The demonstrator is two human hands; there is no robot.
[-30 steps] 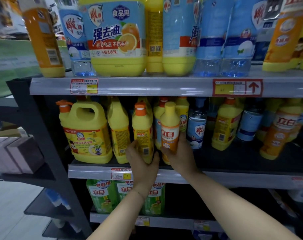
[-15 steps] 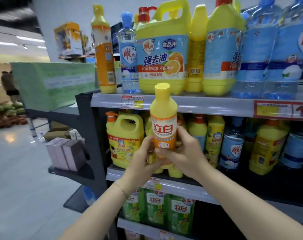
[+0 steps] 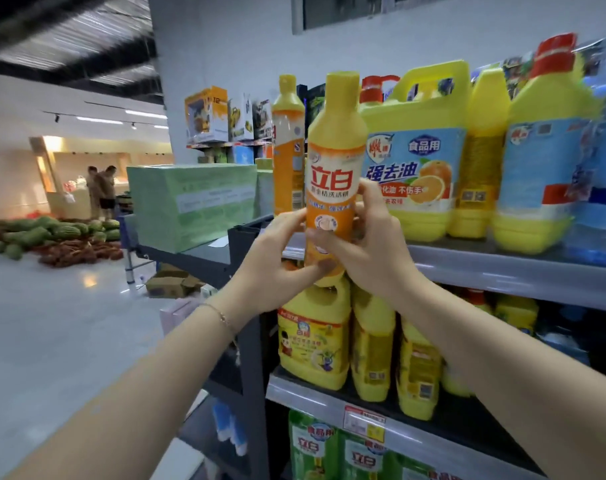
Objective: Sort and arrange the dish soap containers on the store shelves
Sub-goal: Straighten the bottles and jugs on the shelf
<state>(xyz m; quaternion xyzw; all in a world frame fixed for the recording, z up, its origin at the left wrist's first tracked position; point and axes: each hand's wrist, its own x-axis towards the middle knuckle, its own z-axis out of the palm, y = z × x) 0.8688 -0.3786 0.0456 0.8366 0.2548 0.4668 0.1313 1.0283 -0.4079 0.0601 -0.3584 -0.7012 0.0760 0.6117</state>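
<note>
I hold an orange-and-yellow dish soap bottle [image 3: 332, 168] upright in front of the top shelf [image 3: 502, 268]. My left hand [image 3: 277, 258] grips its lower part from the left, and my right hand [image 3: 374, 247] wraps it from the right. A matching orange bottle [image 3: 287, 147] stands at the shelf's left end, just behind and left of the held one. A big yellow handled jug [image 3: 419, 154] with a blue label stands to the right, followed by more yellow and blue bottles [image 3: 536, 161]. Yellow jugs [image 3: 315, 341] fill the shelf below.
Green-labelled bottles [image 3: 315, 448] stand on a lower shelf. A green carton [image 3: 190, 199] lies on a dark rack left of the shelving. Beyond it are open floor [image 3: 52, 323], a heap of watermelons [image 3: 52, 230] and people standing far off [image 3: 102, 192].
Both hands have lifted the orange bottle from the middle shelf up to the level of the top shelf. My view has swung up and to the left.
</note>
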